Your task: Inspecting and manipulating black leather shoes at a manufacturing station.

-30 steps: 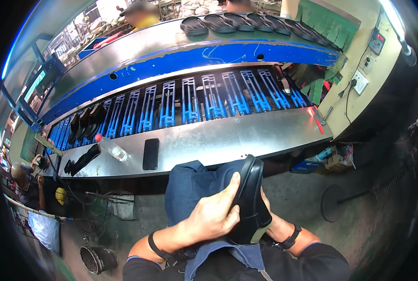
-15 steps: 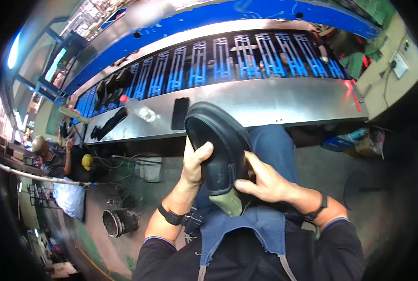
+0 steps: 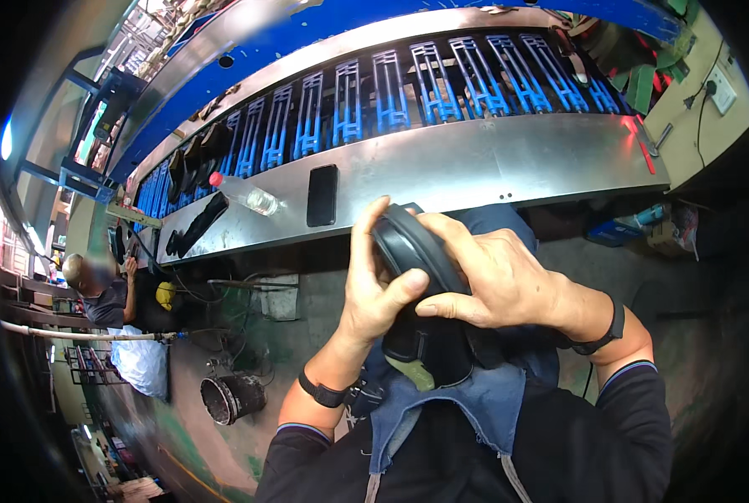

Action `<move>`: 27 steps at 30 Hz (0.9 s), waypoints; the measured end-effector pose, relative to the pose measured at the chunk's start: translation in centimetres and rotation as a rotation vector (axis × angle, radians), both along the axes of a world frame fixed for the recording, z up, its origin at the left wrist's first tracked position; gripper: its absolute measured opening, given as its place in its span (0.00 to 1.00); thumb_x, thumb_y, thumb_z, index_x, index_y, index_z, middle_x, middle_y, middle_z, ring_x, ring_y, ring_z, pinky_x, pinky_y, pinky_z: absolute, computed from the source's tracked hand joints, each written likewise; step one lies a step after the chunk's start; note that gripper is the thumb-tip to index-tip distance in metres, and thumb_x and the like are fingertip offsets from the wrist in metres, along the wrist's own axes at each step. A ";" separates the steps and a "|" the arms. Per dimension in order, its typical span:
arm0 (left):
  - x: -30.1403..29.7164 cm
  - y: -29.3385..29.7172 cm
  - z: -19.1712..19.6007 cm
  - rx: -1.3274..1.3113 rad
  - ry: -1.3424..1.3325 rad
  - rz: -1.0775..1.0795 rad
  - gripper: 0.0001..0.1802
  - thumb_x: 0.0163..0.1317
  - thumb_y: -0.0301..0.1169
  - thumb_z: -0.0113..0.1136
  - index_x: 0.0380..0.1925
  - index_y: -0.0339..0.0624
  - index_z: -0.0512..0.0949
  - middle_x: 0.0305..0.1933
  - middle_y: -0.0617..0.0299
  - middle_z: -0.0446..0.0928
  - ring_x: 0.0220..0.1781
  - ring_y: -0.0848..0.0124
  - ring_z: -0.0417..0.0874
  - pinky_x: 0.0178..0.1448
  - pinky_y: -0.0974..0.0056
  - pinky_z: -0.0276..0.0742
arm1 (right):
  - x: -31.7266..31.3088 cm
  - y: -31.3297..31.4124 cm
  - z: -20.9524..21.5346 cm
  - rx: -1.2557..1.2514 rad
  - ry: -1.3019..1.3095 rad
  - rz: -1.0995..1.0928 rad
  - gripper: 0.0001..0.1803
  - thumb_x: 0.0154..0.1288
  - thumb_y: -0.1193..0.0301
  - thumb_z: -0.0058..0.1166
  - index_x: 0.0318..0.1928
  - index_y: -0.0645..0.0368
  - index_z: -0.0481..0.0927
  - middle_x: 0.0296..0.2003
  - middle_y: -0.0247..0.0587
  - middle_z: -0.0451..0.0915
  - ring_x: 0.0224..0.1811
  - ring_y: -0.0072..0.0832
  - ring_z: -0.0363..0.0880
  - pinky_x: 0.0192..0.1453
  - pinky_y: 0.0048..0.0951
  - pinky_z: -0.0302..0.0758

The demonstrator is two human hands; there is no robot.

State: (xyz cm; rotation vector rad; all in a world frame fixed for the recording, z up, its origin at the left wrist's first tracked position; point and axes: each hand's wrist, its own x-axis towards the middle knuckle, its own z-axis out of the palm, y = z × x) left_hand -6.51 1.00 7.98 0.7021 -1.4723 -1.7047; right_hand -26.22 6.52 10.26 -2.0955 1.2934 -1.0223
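A black leather shoe (image 3: 443, 348) is held above my lap, its rounded toe pointing away from me. Green shoe last (image 3: 414, 374) shows out of its opening at the end nearest me. Along the left side of the forefoot, my left hand (image 3: 379, 293) is closed round the shoe, thumb on the upper and fingertips by the toe. From the right, my right hand (image 3: 500, 277) grips the sole edge, with its thumb across the upper near the left thumb. Its fingers partly hide the toe and the shoe's right side.
Beyond my lap runs a metal bench (image 3: 408, 168) with a row of blue racks (image 3: 349, 101) behind it. On it lie a dark phone (image 3: 322, 195), a clear bottle (image 3: 253, 197) and a black item (image 3: 198, 226). A dirty bucket (image 3: 232, 397) stands on the floor left; a person (image 3: 106, 289) sits beyond.
The shoe has tipped and turned, showing more sole edge and less upper. Both hands have shifted up toward the toe, and the right hand now wraps over it.
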 end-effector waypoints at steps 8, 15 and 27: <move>0.4 0.6 0.2 -0.157 -0.152 0.059 0.48 0.59 0.38 0.71 0.73 0.41 0.53 0.60 0.51 0.68 0.62 0.64 0.72 0.67 0.58 0.70 | -1.1 -1.2 -0.9 -0.050 -0.089 0.169 0.34 0.65 0.63 0.60 0.64 0.68 0.63 0.23 0.54 0.80 0.23 0.50 0.82 0.26 0.43 0.78; 0.5 0.6 -0.2 -0.195 -0.131 0.101 0.44 0.59 0.37 0.68 0.71 0.39 0.55 0.59 0.52 0.70 0.61 0.65 0.73 0.68 0.58 0.68 | -1.9 -2.7 -3.6 0.213 -0.565 0.371 0.27 0.71 0.68 0.47 0.67 0.67 0.66 0.34 0.49 0.83 0.32 0.32 0.85 0.40 0.32 0.78; 0.3 0.6 -3.4 -0.056 -0.123 0.163 0.44 0.61 0.45 0.66 0.71 0.36 0.57 0.60 0.50 0.69 0.62 0.64 0.71 0.69 0.58 0.67 | -0.5 0.0 -1.7 0.145 0.040 0.198 0.42 0.63 0.59 0.61 0.65 0.77 0.59 0.22 0.57 0.80 0.23 0.50 0.83 0.28 0.42 0.79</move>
